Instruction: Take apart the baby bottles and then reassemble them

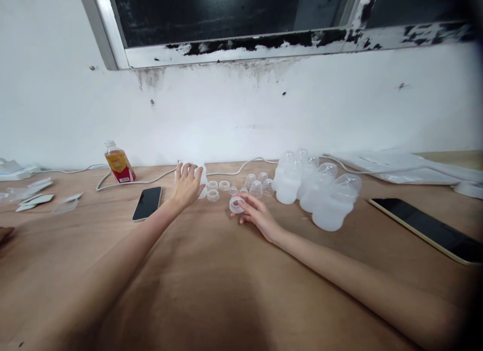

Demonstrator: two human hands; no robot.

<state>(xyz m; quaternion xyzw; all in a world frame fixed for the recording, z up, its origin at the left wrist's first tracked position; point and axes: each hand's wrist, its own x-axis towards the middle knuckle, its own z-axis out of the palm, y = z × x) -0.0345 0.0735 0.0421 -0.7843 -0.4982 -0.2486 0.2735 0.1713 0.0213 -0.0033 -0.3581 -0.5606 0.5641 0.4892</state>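
Behind the brown wooden table is a white wall with dark spots and a window. The right hand holds one clear ring with its thumb and fingers. The left hand reaches over white bottles. Its fingers spread and bend over the top, but I cannot tell if they grip one, or how many bottles are under them.

Just right of the left hand sit three loose rings. Just past the right hand's fingertips are two small pointy tops, with four clear domes behind that hand. Close by on its right is a bunch of cloudy bottles with clear round lids, too crowded to count.

Left of the left hand lies one phone with a dark screen, and past it stands one drink bottle. Its label is red and yellow, with writing too small to read. Far to the right of the right hand is one bigger dark screen. One white cord runs behind both hands.
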